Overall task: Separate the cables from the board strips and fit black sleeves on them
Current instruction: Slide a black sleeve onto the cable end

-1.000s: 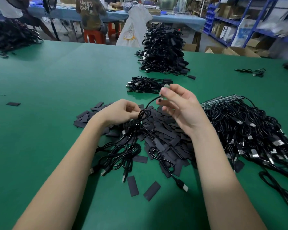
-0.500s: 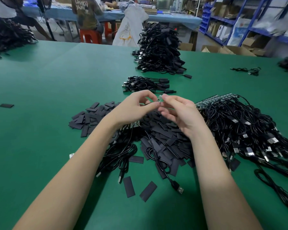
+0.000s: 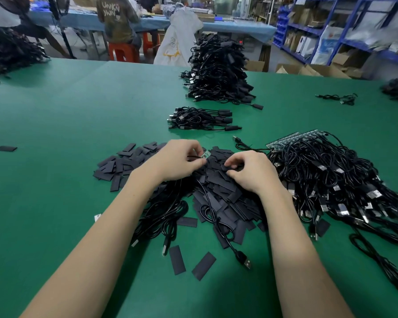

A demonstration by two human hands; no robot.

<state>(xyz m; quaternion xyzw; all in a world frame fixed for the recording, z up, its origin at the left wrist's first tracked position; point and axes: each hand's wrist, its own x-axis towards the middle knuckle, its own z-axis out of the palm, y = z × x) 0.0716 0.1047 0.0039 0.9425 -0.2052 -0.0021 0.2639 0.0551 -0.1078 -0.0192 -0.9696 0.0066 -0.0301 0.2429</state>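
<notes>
Hands over the sleeve pile [image 3: 218,189] on the green desk [image 3: 55,134].
Left hand [image 3: 179,160] pinches a small board-ended cable [image 3: 205,155]; right hand [image 3: 251,172] fingers pinch a black sleeve [image 3: 226,167].

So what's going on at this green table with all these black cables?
A person is sleeving cables by hand. The left hand holds a cable end with a small green board, while the right hand pinches a black sleeve from the loose pile of sleeves. Cables still joined to board strips lie in a heap on the right. Further back, a small bundle and a tall stack of cables sit on the green table.
</notes>
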